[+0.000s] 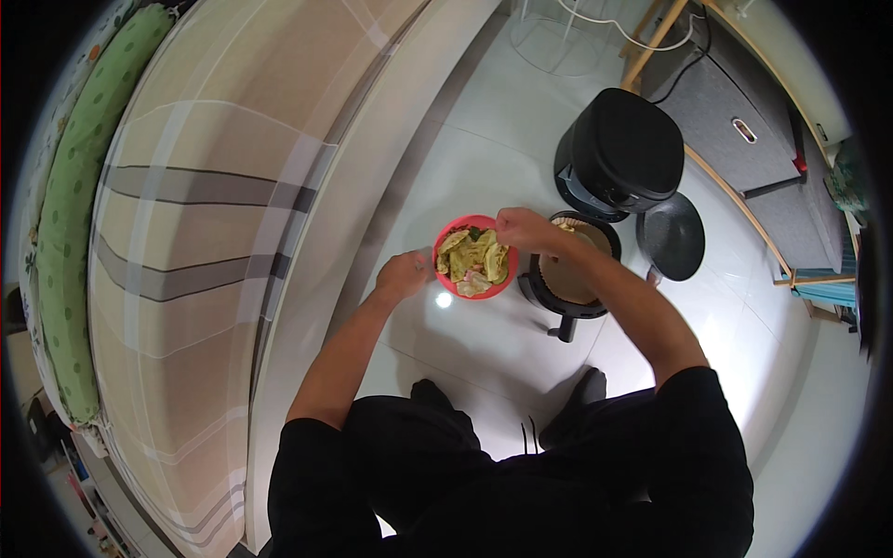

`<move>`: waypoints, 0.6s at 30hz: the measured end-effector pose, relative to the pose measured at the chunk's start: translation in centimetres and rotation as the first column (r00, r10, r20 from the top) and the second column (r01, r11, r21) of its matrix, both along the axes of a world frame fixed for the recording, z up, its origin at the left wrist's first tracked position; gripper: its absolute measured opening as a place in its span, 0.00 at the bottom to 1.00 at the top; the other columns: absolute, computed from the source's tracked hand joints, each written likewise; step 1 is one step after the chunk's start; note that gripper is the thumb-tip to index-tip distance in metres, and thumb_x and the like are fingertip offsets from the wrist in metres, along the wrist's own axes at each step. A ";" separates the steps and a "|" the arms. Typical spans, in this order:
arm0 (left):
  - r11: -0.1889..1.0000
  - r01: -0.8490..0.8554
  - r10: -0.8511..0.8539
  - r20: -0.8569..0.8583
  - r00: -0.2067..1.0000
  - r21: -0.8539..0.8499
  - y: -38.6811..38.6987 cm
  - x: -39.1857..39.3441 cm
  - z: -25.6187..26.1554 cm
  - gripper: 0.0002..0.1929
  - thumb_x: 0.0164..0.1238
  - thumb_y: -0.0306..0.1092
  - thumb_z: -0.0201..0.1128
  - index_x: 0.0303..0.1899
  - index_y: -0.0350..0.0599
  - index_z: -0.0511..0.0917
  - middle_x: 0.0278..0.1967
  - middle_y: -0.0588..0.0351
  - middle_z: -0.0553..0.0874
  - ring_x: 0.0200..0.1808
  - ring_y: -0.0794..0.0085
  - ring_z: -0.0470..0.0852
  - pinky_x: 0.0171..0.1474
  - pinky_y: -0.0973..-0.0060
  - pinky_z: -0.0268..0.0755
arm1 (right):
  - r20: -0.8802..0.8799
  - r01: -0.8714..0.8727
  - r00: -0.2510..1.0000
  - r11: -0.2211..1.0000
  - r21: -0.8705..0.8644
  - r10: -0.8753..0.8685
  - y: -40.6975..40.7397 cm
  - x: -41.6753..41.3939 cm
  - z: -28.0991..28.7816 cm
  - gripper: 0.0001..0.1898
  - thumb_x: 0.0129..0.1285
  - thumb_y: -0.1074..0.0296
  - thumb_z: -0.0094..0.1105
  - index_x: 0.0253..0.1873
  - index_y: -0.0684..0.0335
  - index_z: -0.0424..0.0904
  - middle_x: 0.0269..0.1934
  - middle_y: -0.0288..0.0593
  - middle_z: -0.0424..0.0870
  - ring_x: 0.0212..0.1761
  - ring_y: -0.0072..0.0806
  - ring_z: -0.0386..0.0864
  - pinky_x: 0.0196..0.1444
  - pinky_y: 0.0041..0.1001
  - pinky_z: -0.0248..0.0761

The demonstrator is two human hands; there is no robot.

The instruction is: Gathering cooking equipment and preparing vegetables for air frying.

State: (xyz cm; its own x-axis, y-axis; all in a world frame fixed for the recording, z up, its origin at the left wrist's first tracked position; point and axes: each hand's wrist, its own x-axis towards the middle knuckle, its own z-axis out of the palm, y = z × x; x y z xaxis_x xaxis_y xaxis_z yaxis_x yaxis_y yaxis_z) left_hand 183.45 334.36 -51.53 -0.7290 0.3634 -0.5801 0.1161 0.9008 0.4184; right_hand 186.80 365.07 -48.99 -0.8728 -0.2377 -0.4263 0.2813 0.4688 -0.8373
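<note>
A coral-red bowl (474,296) stands on the floor before me, filled with yellow-green food pieces (466,255) with some darker green bits. At its left side, my left hand (404,275) is close to the rim with fingers curled; what lies between the fingertips is too small to tell. My right hand (524,230) reaches over the upper right rim, its fingers bent and their grip hidden by the hand itself. Under my right forearm sits a black air fryer basket (568,307), its handle towards me. A brown paper liner (566,279) lies inside it, with a little pale food at the far edge.
Behind the basket stands the black air fryer body (628,150), its cord running back. A dark frying pan (673,237) rests right of it. A bed with a checked sheet (202,230) borders the left. Grey fabric drawers (725,118) in a wooden frame stand at the right.
</note>
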 end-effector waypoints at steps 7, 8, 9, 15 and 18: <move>0.995 0.094 -0.095 0.026 0.995 0.017 0.9 0.6 -0.3 0.18 0.68 0.43 0.62 0.53 0.45 0.83 0.42 0.48 0.90 0.43 0.59 0.88 0.49 0.63 0.78 | -0.087 -0.094 0.990 0.975 0.202 0.114 9.6 4.2 7.4 0.11 0.56 0.65 0.62 0.41 0.63 0.78 0.35 0.46 0.82 0.38 0.34 0.80 0.43 0.34 0.74; 0.994 0.113 -0.113 0.040 0.993 0.005 1.2 0.7 0.0 0.18 0.68 0.44 0.63 0.53 0.45 0.83 0.42 0.48 0.90 0.43 0.58 0.88 0.49 0.62 0.79 | -0.045 -0.108 0.991 0.947 0.303 0.127 10.6 5.1 7.7 0.11 0.56 0.65 0.63 0.42 0.63 0.78 0.36 0.46 0.83 0.40 0.36 0.81 0.44 0.35 0.74; 0.993 0.115 -0.116 0.041 0.992 0.010 1.4 0.7 -0.2 0.18 0.68 0.44 0.63 0.53 0.45 0.83 0.42 0.48 0.90 0.43 0.58 0.88 0.49 0.62 0.79 | -0.004 -0.122 0.991 0.908 0.400 0.135 11.5 5.9 7.9 0.12 0.55 0.65 0.63 0.42 0.63 0.78 0.37 0.47 0.83 0.41 0.38 0.81 0.45 0.36 0.74; 0.993 0.121 -0.121 0.055 0.991 0.010 1.5 1.2 1.1 0.17 0.67 0.42 0.62 0.53 0.47 0.83 0.43 0.47 0.90 0.45 0.57 0.88 0.50 0.62 0.79 | 0.079 -0.179 0.984 0.865 0.468 0.160 14.2 7.5 5.7 0.12 0.53 0.65 0.65 0.42 0.60 0.78 0.35 0.48 0.84 0.42 0.43 0.83 0.44 0.39 0.74; 0.994 0.111 -0.111 0.062 0.992 0.002 0.7 1.3 1.6 0.19 0.66 0.41 0.62 0.55 0.45 0.83 0.43 0.45 0.89 0.45 0.56 0.88 0.51 0.62 0.79 | 0.081 -0.224 0.973 0.804 0.550 0.215 14.2 7.4 4.2 0.11 0.54 0.66 0.65 0.42 0.58 0.79 0.36 0.48 0.85 0.43 0.45 0.84 0.45 0.40 0.75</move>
